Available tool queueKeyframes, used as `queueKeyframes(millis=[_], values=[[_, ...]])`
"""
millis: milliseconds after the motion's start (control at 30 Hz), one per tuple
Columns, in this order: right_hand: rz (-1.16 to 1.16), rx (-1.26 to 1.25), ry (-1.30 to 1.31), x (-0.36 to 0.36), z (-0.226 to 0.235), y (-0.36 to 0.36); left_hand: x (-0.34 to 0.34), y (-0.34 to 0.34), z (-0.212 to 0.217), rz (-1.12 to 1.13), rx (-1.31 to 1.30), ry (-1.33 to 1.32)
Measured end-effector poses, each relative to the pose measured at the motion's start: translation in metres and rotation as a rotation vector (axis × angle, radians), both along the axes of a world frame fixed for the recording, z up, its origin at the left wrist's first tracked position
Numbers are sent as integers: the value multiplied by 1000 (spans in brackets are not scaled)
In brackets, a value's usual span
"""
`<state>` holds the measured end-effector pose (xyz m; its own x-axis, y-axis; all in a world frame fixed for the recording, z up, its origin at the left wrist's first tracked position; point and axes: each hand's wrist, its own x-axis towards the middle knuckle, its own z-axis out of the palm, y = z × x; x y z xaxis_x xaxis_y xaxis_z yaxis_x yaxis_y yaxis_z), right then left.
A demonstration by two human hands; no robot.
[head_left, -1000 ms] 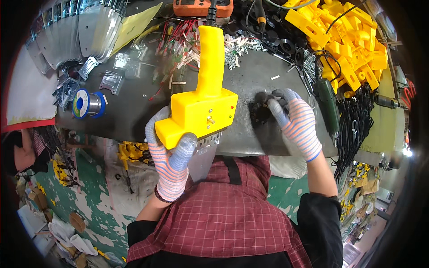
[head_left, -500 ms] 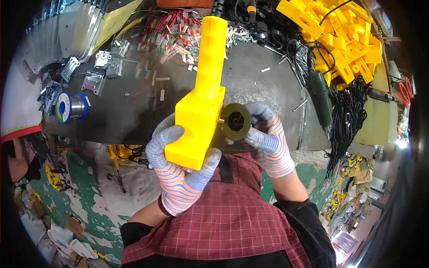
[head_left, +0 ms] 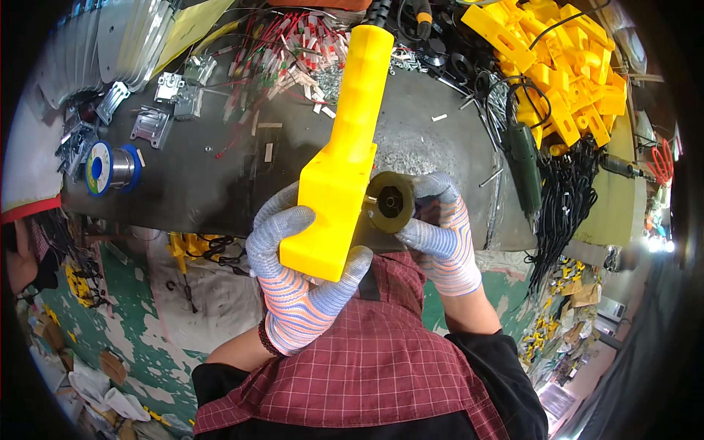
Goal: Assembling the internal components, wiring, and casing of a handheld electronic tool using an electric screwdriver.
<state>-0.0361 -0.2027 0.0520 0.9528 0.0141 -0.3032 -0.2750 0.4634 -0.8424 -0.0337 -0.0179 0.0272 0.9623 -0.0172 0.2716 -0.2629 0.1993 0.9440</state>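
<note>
A yellow plastic tool housing with a long handle pointing away from me is gripped by my gloved left hand, fingers and thumb wrapped round its wide near end. My right hand, also in a striped glove, pinches a round dark olive disc by its right edge. The disc has a hollow black centre and sits against the housing's right side, where a small metal shaft shows between them. Some fingertips of my right hand are hidden behind the disc.
On the dark table lie a solder spool, metal brackets and red wires with white connectors. A pile of yellow housings, black cables and a green-handled tool are at the right.
The housing and disc have shifted slightly to the right in the picture, and the handle leans further right. The disc has turned a little and sits closer to the housing. Both hands keep their grips.
</note>
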Motion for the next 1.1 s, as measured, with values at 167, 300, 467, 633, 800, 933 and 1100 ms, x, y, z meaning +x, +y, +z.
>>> queueKeyframes(millis=[167,300,467,633,800,933,1100], values=[[-114,-312,-262,-5,0,12,2,0,5,-5,26,2],[-61,-797,-529,-1,1,13,2,1,7,3,70,-3],[-55,-756,-519,-4,-1,13,0,-2,7,37,56,-7],[-26,-743,-544,-3,-2,9,1,-1,10,25,62,-9],[-78,-689,-532,-10,-12,8,1,-1,7,-26,108,-12],[-56,-670,-530,-8,-14,7,2,3,6,-11,80,-2],[-48,-793,-567,-8,-8,8,4,5,4,2,37,5]])
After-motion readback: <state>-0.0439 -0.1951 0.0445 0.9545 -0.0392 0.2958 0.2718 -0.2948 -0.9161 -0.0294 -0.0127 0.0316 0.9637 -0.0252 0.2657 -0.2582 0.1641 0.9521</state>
